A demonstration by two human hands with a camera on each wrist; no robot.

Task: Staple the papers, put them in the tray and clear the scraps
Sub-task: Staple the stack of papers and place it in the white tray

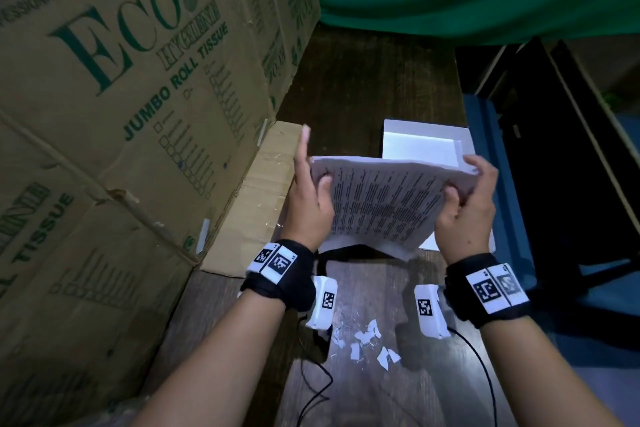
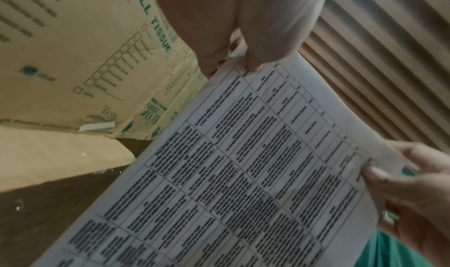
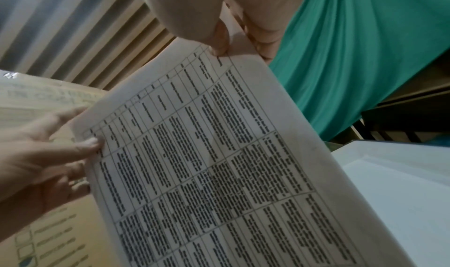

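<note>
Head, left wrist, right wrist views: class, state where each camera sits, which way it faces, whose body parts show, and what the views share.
Head: on the head, facing down at the white printed paper stack, white cardboard tray, both forearms.
Left wrist: along the left hand, facing the right hand.
Right wrist: along the right hand, facing the left hand.
Shared: the stack, both hands.

Dim head view, dark corners, wide-angle bending at edges, soft blurry wrist views
</note>
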